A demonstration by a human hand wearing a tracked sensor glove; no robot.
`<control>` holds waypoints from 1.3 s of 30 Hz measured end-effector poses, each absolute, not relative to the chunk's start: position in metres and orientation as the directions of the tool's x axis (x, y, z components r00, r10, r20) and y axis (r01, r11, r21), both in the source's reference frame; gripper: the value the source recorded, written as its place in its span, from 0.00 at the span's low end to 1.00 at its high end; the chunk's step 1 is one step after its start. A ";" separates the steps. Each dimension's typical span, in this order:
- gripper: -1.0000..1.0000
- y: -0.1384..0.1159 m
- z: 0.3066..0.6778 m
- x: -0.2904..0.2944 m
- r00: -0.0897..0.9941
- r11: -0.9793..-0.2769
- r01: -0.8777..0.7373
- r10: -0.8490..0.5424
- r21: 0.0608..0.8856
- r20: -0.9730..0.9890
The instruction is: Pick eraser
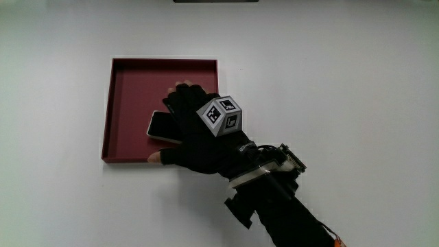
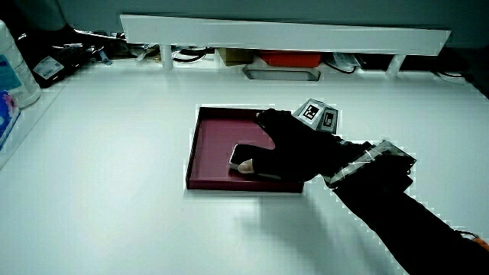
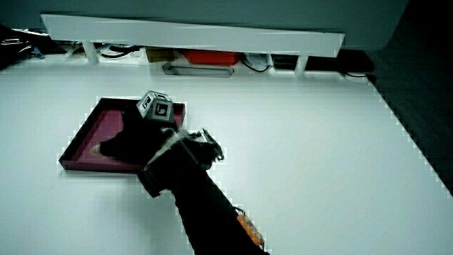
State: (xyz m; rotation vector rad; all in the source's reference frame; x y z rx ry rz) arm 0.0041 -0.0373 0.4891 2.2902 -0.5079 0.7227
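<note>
The black-gloved hand (image 1: 195,134) with the patterned cube (image 1: 221,114) on its back is down inside the shallow dark-red square tray (image 1: 130,89) on the white desk (image 1: 343,82). The flat dark eraser with a pale edge (image 1: 162,127) lies in the tray's part nearer the person, about seven o'clock from the tray's centre. The fingers (image 1: 180,92) reach over it and the bare thumb tip (image 1: 155,158) sits at its near edge, closing narrowly around it. In both side views (image 2: 243,156) the hand (image 3: 131,145) covers most of it; whether it is lifted, I cannot tell.
</note>
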 end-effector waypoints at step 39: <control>0.74 -0.035 0.525 0.008 0.810 -0.769 -0.437 -0.109 0.467 0.577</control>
